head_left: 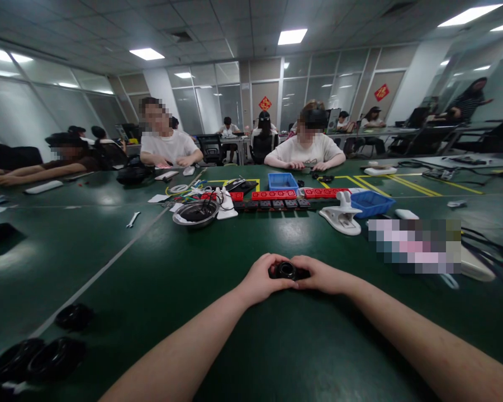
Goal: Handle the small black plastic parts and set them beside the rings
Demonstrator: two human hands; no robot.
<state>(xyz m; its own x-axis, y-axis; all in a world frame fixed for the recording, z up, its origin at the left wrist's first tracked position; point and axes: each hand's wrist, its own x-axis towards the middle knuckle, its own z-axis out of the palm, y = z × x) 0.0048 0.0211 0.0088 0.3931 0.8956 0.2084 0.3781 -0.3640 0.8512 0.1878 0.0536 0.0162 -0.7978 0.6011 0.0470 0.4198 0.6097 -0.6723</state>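
Both of my hands meet around a small black object with a round ring-like opening (286,270) facing up, held low over the green table. My left hand (260,278) grips it from the left, its fingers curled over the far side and the thumb along the near side. From the other side, my right hand (322,274) closes on the same object, its thumb touching or nearly touching the left thumb. Much of the object is hidden by my fingers, so its exact kind cannot be made out.
Black ring-shaped pieces (56,357) lie at the lower left of the green table (159,296). A wrench (133,219), a metal bowl (196,214), red socket strips (274,195), a white clamp base (342,215) and blue bins (371,204) lie farther back. People sit across the table.
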